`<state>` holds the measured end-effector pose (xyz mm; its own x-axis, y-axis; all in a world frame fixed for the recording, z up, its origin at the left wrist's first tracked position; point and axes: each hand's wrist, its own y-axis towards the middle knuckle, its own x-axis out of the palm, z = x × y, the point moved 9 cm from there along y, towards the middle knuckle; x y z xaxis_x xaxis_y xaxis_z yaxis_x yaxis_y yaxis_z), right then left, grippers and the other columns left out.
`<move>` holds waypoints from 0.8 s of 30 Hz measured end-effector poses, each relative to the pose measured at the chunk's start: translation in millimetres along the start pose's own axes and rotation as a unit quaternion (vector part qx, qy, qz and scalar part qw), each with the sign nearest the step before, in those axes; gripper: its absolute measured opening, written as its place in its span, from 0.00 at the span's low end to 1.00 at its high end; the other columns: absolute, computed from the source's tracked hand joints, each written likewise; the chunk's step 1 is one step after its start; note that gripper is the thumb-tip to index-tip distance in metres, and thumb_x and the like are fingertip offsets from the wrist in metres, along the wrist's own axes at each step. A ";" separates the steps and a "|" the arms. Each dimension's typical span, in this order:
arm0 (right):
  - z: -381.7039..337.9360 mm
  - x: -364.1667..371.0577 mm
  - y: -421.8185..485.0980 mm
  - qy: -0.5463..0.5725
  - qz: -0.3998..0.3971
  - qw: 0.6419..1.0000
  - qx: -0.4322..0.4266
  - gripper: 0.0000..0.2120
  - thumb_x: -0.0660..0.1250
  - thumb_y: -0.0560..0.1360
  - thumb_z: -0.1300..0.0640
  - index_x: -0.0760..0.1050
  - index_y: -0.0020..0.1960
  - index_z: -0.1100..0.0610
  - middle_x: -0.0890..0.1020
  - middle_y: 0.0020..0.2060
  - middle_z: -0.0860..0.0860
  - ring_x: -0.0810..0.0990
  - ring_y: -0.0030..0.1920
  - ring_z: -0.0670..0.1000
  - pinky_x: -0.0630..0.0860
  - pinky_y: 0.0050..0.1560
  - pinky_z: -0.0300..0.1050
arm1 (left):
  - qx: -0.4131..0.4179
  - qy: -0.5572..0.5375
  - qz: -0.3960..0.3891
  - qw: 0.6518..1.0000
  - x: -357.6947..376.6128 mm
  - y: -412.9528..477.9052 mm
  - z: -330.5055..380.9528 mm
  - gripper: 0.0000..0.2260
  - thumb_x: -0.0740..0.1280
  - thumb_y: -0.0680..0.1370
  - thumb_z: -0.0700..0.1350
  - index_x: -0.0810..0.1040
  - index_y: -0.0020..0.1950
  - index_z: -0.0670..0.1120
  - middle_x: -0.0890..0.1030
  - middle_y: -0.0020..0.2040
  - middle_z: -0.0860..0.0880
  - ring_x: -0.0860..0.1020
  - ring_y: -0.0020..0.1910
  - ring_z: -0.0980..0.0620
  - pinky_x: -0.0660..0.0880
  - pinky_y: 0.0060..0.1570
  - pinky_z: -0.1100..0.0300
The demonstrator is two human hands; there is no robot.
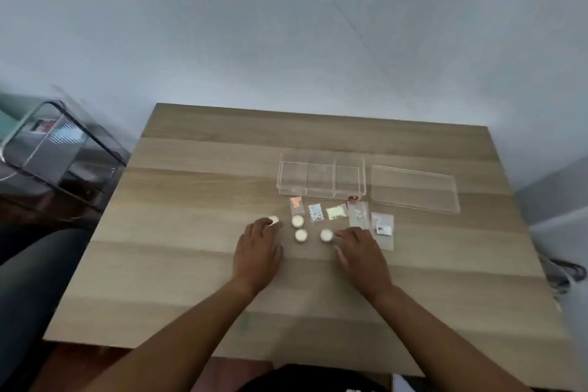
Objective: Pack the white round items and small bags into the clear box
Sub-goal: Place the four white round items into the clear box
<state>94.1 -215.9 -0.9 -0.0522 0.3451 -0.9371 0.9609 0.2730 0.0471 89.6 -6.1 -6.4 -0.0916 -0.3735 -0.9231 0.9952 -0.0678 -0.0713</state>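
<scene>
A clear box with three compartments stands on the wooden table; nothing lies in it. Its clear lid lies to its right. Several small bags lie in a row in front of the box, from a pink one to a labelled one. Several white round items sit nearer me. My left hand has its fingertips on the leftmost white round item. My right hand touches the rightmost white round item. Two more white round items lie between the hands.
A clear acrylic side table stands off the table's left edge. A dark cable lies on the floor at the right. A grey wall runs behind the table's far edge.
</scene>
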 end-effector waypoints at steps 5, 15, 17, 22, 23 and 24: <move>-22.1 6.0 25.5 -0.023 -0.040 0.999 -0.008 0.16 0.71 0.68 0.56 0.76 0.55 0.55 0.79 0.50 0.54 0.78 0.48 0.57 0.76 0.45 0.50 | -0.008 0.004 -0.018 1.000 -8.9 26.0 -1.3 0.22 0.66 0.75 0.43 0.72 0.69 0.49 0.71 0.70 0.47 0.71 0.64 0.44 0.74 0.58 0.51; -17.5 20.6 26.6 0.008 -0.101 0.995 0.022 0.18 0.66 0.73 0.57 0.72 0.63 0.56 0.75 0.57 0.57 0.75 0.56 0.59 0.76 0.53 0.52 | -0.059 -0.051 -0.066 0.995 2.1 38.4 -14.6 0.17 0.65 0.76 0.44 0.75 0.65 0.51 0.74 0.63 0.50 0.71 0.63 0.49 0.75 0.56 0.53; -16.2 21.2 27.3 0.017 -0.101 0.994 0.024 0.17 0.65 0.74 0.58 0.72 0.63 0.56 0.75 0.58 0.56 0.74 0.57 0.58 0.75 0.53 0.52 | -0.063 -0.063 -0.062 0.994 3.2 39.3 -16.3 0.15 0.65 0.76 0.44 0.76 0.64 0.51 0.75 0.62 0.49 0.72 0.62 0.48 0.75 0.55 0.52; -14.3 20.0 30.1 0.043 -0.097 0.994 0.038 0.14 0.64 0.75 0.57 0.73 0.61 0.58 0.75 0.56 0.56 0.76 0.56 0.57 0.77 0.52 0.51 | -0.066 -0.078 -0.058 0.993 3.6 40.6 -17.3 0.16 0.66 0.76 0.45 0.76 0.64 0.50 0.76 0.61 0.47 0.74 0.61 0.46 0.74 0.56 0.53; -13.7 19.1 30.4 0.050 -0.097 0.993 0.042 0.14 0.64 0.76 0.57 0.74 0.61 0.58 0.75 0.56 0.56 0.76 0.56 0.57 0.76 0.52 0.50 | -0.062 -0.082 -0.054 0.993 2.1 41.6 -16.5 0.16 0.66 0.76 0.45 0.77 0.64 0.49 0.77 0.61 0.47 0.75 0.61 0.46 0.74 0.56 0.53; -12.2 18.9 30.7 0.058 -0.095 0.993 0.046 0.14 0.64 0.76 0.56 0.74 0.60 0.58 0.76 0.56 0.56 0.77 0.56 0.56 0.76 0.52 0.49 | -0.056 -0.086 -0.050 0.993 0.5 43.7 -15.6 0.16 0.67 0.76 0.45 0.77 0.63 0.49 0.77 0.60 0.48 0.76 0.60 0.46 0.74 0.55 0.54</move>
<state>119.2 -190.1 -13.0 -0.2614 0.3972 -0.8797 0.9510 0.2621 -0.1643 133.6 5.2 -15.9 -0.1845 -0.5235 -0.8318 0.9778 -0.0119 -0.2093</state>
